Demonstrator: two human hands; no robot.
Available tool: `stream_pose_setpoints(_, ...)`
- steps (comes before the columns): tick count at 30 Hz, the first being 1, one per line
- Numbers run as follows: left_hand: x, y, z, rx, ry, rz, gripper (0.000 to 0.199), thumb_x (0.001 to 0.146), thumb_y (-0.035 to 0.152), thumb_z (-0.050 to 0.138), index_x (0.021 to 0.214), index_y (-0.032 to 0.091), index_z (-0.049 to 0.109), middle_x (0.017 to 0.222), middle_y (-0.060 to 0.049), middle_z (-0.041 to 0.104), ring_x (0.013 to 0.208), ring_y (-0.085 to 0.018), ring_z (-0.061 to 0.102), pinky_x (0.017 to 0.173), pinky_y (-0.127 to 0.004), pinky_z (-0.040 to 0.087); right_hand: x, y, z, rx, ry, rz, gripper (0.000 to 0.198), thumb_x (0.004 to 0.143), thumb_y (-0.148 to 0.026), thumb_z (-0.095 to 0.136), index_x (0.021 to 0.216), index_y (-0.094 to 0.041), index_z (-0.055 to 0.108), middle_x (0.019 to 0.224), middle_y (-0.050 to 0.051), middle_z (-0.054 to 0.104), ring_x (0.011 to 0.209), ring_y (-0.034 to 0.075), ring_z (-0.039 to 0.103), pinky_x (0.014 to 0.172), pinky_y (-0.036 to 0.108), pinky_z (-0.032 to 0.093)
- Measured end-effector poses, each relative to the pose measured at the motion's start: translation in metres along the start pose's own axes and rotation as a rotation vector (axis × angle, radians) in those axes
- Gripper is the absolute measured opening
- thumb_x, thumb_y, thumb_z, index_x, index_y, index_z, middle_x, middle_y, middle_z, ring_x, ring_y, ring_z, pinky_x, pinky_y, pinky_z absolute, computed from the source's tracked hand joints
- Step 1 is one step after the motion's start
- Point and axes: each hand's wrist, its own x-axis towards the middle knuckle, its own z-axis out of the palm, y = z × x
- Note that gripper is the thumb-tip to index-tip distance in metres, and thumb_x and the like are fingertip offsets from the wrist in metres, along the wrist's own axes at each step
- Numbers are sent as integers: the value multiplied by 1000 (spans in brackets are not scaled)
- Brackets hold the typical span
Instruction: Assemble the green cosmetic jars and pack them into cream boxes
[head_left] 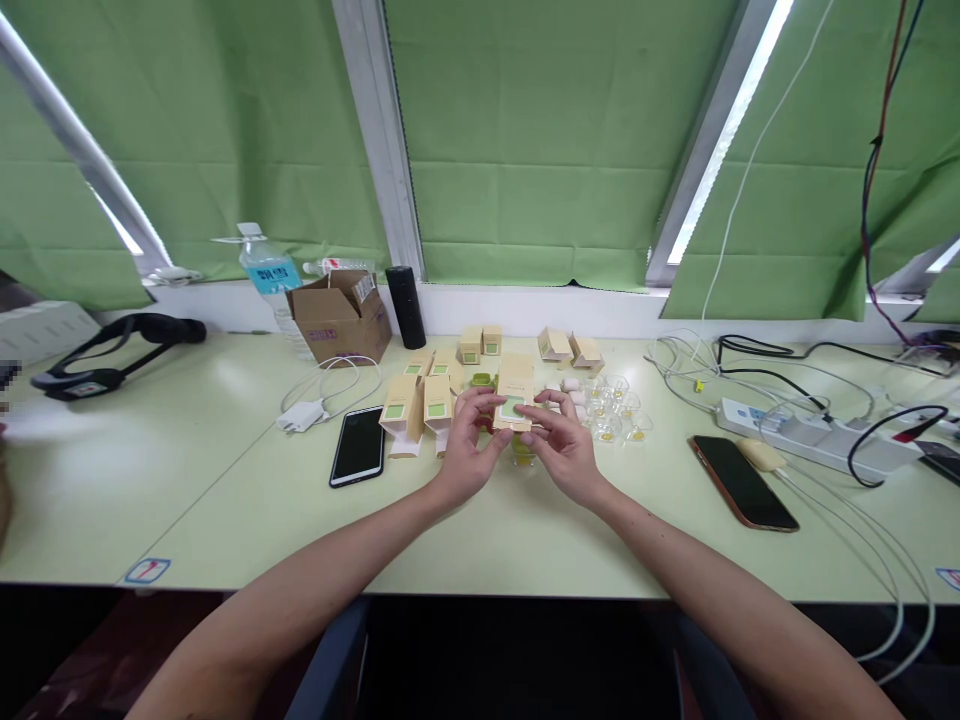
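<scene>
A small tan cardboard box (516, 372) with a green label is held upright between both hands at the middle of the table. My left hand (472, 445) has its fingers closed on the box's left side. My right hand (566, 450) grips its right side, fingers near the label. Under the hands sits a small yellow-green container (523, 453), partly hidden. Similar boxes with open flaps (403, 408) stand to the left. Clear cups with yellow spots (616, 410) and pale pinkish-white pieces (574, 397) lie to the right. Behind the left hand shows a green piece (482, 380).
Small boxes (471, 345) and two tilted boxes (555, 345) stand farther back. Left are a phone (358, 446), charger (301, 416), brown carton (341, 325) and black cylinder (406, 307). Right are another phone (742, 483) and a cabled power strip (817, 440).
</scene>
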Motion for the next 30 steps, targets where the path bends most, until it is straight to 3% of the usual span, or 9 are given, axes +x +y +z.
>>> stream_pose_setpoints(6,0,-6,1,15,33,6,29,92,43,74,114,26,65,127,-10,50,107,-21,59,85,-34,54,1,-2,1,-32,20,-4,25,94,-39,73,118,-33,79,124,10,46,129,26,52,85,37,68)
stream_pose_setpoints(12,0,-9,0,67,62,21,29,91,45,75,109,25,66,121,-9,52,99,-19,59,81,-33,52,1,0,1,-44,35,3,23,95,-40,72,116,-33,80,122,8,47,110,20,63,83,37,68)
stream_pose_setpoints(18,1,-7,-2,107,26,57,28,93,43,72,113,25,63,120,-9,51,108,-22,57,83,-34,51,2,0,-1,-154,32,-33,23,96,-37,69,116,-34,80,119,8,51,122,24,57,81,35,68)
stream_pose_setpoints(21,1,-2,-4,112,-22,49,33,93,43,71,118,26,57,125,-10,50,114,-23,56,91,-37,50,1,-2,-2,-262,-2,-70,26,98,-34,66,121,-34,78,122,9,51,123,25,56,91,41,66)
stream_pose_setpoints(25,1,1,-4,125,-33,15,41,89,44,75,118,27,50,128,-9,50,115,-23,57,99,-41,48,0,-5,-3,-333,-98,-162,33,100,-26,62,130,-35,73,135,9,41,110,21,64,101,47,61)
stream_pose_setpoints(30,2,1,-4,200,0,-14,45,82,40,80,106,26,46,122,-7,55,107,-21,57,89,-36,48,1,-5,-4,-442,-203,-354,49,100,-14,52,140,-38,65,140,9,33,130,27,54,110,54,55)
